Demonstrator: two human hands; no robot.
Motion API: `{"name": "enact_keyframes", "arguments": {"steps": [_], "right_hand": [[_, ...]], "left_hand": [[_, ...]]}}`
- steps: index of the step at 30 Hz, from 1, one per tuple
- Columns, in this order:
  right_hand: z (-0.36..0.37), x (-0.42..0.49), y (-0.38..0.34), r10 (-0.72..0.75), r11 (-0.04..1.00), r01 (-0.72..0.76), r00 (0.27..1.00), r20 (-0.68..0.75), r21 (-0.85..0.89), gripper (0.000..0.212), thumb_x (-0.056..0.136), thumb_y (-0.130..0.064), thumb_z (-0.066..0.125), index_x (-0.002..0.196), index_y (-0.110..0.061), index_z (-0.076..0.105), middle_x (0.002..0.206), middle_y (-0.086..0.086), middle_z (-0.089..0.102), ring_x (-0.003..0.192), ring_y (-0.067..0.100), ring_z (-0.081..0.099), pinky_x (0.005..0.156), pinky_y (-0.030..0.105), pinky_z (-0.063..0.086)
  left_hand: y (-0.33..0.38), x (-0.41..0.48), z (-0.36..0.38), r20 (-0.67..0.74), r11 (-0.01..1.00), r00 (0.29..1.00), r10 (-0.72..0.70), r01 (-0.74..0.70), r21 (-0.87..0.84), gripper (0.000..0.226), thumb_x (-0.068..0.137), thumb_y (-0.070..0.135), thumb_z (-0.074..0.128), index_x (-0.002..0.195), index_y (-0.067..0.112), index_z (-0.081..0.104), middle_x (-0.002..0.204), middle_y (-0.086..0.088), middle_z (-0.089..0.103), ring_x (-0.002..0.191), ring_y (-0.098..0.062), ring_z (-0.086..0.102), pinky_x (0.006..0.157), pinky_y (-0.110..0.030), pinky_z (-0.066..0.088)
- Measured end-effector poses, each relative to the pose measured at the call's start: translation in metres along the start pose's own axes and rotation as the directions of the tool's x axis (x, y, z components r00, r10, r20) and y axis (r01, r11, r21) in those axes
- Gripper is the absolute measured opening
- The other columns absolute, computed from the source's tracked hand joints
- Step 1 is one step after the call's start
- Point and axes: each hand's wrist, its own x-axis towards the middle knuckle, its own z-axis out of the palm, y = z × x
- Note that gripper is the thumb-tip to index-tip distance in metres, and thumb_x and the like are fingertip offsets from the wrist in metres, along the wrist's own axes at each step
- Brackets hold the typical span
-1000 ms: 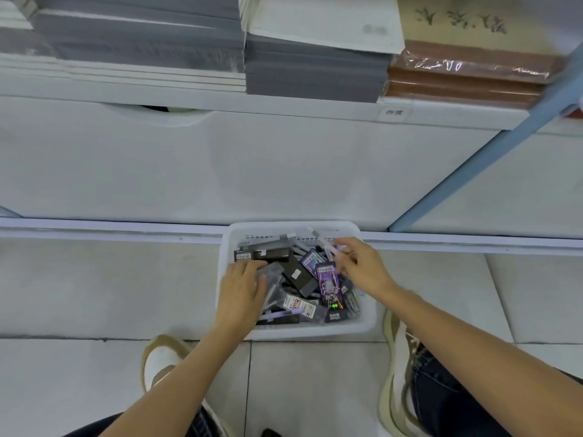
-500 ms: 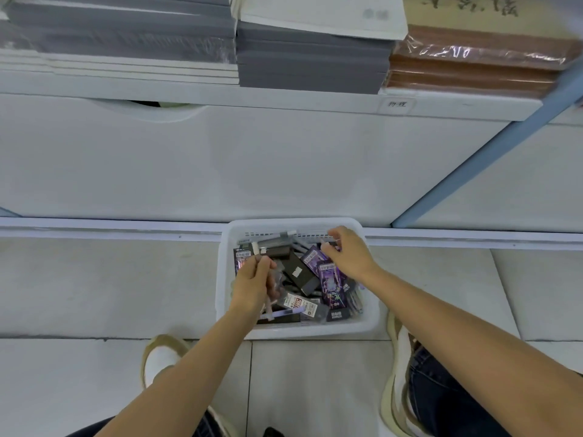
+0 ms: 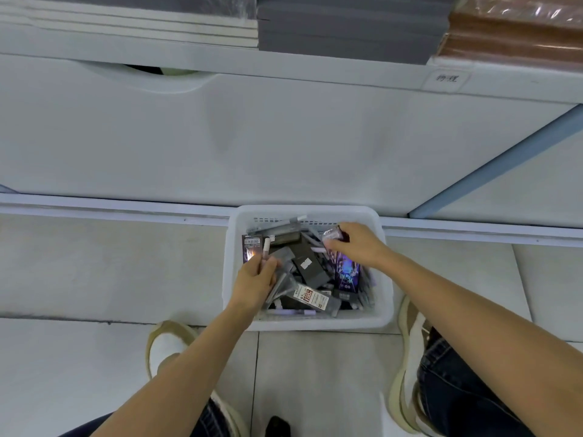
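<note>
The pale pen (image 3: 266, 249) is standing upright in the left hand (image 3: 256, 280), fingers curling round its lower barrel, over the left side of the white basket (image 3: 315, 323). The right hand (image 3: 358, 246) is pinching a small wrapped pack (image 3: 332, 234) near the far wall. Advisable: lifting each straight up, avoiding snagging the jumble beneath. Labels are reading blurred; fingers are hiding the pen's lower end.

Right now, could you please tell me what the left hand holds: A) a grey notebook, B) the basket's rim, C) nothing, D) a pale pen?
D: the left hand grips a pale pen over the white basket; the right hand pinches a clear packet.
</note>
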Motion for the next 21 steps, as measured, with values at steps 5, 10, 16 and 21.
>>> {"name": "enact_keyframes", "arguments": {"steps": [5,10,16,21], "right_hand": [[-0.016,-0.010,-0.008,-0.100,0.989,0.110,0.990,-0.103,0.095,0.025,0.092,-0.024,0.064,0.107,-0.003,0.063,0.104,0.004,0.059,0.092,0.015,0.055,0.085,0.029,0.043],[-0.027,-0.019,-0.021,-0.175,0.966,0.192,0.979,-0.104,0.175,0.029,0.091,-0.029,0.065,0.097,-0.001,0.066,0.094,0.015,0.068,0.081,0.018,0.061,0.078,0.036,0.048],[-0.023,-0.027,-0.061,-0.202,0.827,0.171,0.979,-0.001,0.535,0.007,0.089,-0.021,0.068,0.094,-0.017,0.071,0.085,0.002,0.075,0.076,0.013,0.070,0.070,0.025,0.056],[-0.029,-0.036,-0.090,-0.197,0.805,0.228,0.973,-0.116,0.548,0.028,0.089,-0.025,0.067,0.115,-0.017,0.062,0.105,0.009,0.068,0.092,0.020,0.066,0.082,0.030,0.054]], "left_hand": [[0.008,-0.004,0.003,-0.002,1.000,1.000,0.020,-0.020,0.018,0.022,0.099,0.023,0.049,0.102,0.003,0.059,0.077,-0.006,0.057,0.060,-0.004,0.055,0.055,-0.010,0.046],[0.029,-0.014,0.011,0.098,0.995,0.991,0.089,-0.085,-0.054,0.015,0.091,0.020,0.064,0.101,0.010,0.060,0.088,-0.009,0.063,0.063,-0.003,0.062,0.053,-0.011,0.049],[0.051,-0.024,0.020,0.282,0.968,0.951,0.126,-0.056,-0.245,0.060,0.066,0.034,0.086,0.114,0.010,0.059,0.105,-0.013,0.073,0.099,-0.034,0.069,0.092,-0.055,0.052],[0.064,-0.036,0.014,0.344,0.944,0.925,0.161,-0.042,-0.329,0.039,0.061,0.040,0.085,0.093,0.019,0.074,0.094,-0.014,0.075,0.083,-0.029,0.072,0.074,-0.043,0.058]]}}
